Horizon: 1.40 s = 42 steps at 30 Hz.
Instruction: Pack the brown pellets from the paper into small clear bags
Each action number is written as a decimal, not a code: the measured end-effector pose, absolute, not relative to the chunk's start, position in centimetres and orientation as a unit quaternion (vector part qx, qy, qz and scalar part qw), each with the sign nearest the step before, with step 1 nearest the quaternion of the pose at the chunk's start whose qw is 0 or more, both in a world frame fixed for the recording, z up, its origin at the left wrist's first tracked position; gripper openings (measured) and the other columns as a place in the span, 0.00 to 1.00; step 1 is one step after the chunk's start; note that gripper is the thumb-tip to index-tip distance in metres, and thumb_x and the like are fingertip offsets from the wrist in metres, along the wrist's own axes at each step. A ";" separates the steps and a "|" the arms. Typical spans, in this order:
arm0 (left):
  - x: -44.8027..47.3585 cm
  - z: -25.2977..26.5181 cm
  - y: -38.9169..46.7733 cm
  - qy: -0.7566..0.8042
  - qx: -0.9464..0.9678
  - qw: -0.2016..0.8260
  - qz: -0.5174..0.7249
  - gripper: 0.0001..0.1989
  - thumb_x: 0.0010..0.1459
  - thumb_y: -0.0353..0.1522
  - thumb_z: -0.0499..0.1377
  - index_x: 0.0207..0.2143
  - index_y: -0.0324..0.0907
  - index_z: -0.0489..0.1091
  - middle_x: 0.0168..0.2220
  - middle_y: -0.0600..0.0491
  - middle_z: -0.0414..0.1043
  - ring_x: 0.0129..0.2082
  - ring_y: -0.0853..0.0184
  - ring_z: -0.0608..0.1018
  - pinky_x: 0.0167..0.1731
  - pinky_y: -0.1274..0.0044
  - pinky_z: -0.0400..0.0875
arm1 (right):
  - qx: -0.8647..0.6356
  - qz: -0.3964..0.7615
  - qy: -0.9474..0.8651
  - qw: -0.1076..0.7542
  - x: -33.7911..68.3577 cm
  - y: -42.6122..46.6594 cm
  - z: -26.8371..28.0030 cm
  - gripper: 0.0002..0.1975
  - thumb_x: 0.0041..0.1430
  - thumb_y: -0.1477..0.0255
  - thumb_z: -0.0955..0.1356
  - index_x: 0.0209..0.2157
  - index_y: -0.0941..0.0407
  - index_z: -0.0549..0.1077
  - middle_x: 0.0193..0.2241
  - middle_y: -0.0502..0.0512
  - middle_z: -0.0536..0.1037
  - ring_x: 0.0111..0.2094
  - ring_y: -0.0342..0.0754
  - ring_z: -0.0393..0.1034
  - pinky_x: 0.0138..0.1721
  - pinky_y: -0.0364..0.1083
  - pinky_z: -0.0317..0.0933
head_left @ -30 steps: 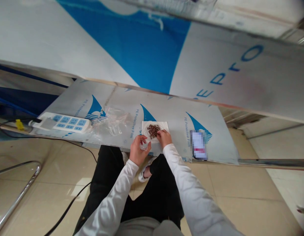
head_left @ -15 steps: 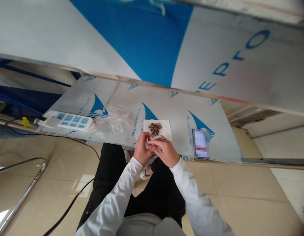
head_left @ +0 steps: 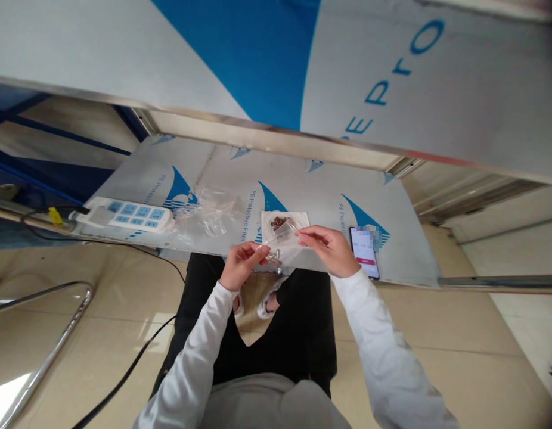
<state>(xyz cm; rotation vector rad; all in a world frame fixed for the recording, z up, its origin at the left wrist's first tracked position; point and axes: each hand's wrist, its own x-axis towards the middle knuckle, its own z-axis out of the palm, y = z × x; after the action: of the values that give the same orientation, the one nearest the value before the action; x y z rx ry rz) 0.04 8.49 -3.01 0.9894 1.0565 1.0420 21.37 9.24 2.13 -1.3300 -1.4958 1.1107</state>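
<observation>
A small clear plastic bag is stretched between my two hands at the near edge of the shelf. My left hand pinches one side of it, and my right hand pinches the other side near the top. Several small shiny metal pieces lie low in the bag; their exact kind is too small to tell. Just behind, a pile of small brown metal pieces rests on a white sheet, partly seen through the bag.
Left of my hands lie crumpled clear plastic bags and a white power strip with a black cord. A phone sits at the right, near the front edge. A film-covered upper panel overhangs the shelf.
My hands were close together before the white sheet; now they are apart, with the clear bag spread between them. The metal pieces in the bag have come into view.
</observation>
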 end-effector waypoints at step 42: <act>-0.4 -4.0 6.4 0.502 0.490 0.487 0.521 0.06 0.49 0.34 0.67 0.30 0.42 0.80 0.32 0.50 0.81 0.34 0.62 0.82 0.40 0.74 0.77 | -0.538 0.160 -0.766 0.313 20.0 9.6 0.5 0.10 0.62 0.69 0.66 0.41 0.55 0.77 0.36 0.56 0.78 0.37 0.47 0.72 0.40 0.45 0.66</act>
<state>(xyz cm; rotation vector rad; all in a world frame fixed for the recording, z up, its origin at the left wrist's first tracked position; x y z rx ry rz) -0.43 6.41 -4.04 1.1918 1.2209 1.2667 20.05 9.63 0.53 -1.4185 -2.0197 0.4231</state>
